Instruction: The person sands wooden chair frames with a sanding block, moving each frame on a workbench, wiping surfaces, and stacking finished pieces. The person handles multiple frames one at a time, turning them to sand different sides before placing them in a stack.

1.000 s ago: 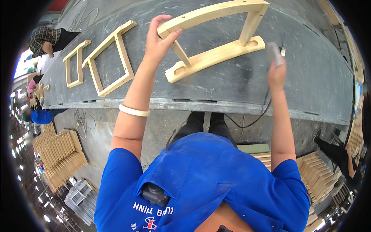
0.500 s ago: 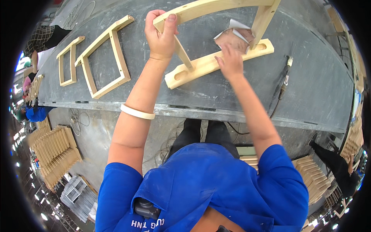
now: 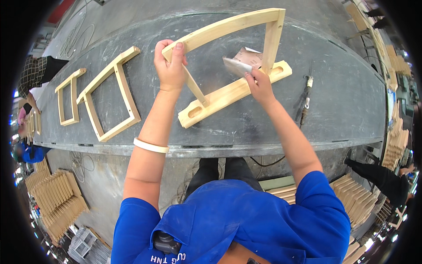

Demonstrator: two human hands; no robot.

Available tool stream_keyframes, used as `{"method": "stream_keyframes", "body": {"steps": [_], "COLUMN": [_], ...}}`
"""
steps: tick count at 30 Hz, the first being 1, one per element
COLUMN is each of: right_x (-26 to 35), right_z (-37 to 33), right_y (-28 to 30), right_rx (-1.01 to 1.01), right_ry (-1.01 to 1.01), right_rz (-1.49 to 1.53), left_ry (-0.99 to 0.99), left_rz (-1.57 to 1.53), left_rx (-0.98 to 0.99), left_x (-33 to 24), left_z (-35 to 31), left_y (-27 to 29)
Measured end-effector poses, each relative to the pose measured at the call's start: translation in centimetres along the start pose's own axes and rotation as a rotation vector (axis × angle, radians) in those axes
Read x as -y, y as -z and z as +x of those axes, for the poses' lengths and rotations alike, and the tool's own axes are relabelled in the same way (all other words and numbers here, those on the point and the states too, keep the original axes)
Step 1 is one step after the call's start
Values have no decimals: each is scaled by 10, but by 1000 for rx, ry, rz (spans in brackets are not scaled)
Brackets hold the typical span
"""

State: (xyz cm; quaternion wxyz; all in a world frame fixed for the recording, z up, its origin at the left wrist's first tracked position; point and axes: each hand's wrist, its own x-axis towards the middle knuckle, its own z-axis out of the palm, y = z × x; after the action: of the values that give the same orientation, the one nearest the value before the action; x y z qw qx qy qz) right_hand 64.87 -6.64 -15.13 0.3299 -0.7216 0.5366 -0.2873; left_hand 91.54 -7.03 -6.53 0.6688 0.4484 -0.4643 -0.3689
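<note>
The left hand (image 3: 170, 70) is gripping the curved top rail of a pale wooden frame piece (image 3: 228, 90) that is standing tilted on the grey surface (image 3: 334, 110), while the right hand (image 3: 259, 83) is pressing a folded sheet of sandpaper (image 3: 242, 61) against it near the upright post. Two flat pale wooden frames (image 3: 110, 94) are lying to the left, and a metal air tool with a hose (image 3: 306, 92) is lying to the right.

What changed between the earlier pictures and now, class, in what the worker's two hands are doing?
The right hand let go of the corded tool, now lying on the bench, moved left to the wooden frame and took hold of a sheet of sandpaper. The left hand still grips the frame's top rail.
</note>
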Motion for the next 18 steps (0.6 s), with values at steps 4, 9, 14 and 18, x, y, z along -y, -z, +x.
{"method": "stream_keyframes", "body": {"steps": [4,9,14,18], "right_x": [21,-7,-51,-58], "right_z": [7,54,60,49], "right_y": [-1,-4,-18,-34], "right_rx": [-423,-351,-33,-40], "right_ry": [332,630,301,25], "right_rz": [-32,-494,-629,-651], "left_ry": [-42,-57,-64,-50], "left_rz": [6,127,131,110], "left_rx": [66,51,49,43], "left_x": [-10,-12,-11,-14], "left_z": [-25,-44,-40,-42], "left_y": [-2,-3,-4,-6]}}
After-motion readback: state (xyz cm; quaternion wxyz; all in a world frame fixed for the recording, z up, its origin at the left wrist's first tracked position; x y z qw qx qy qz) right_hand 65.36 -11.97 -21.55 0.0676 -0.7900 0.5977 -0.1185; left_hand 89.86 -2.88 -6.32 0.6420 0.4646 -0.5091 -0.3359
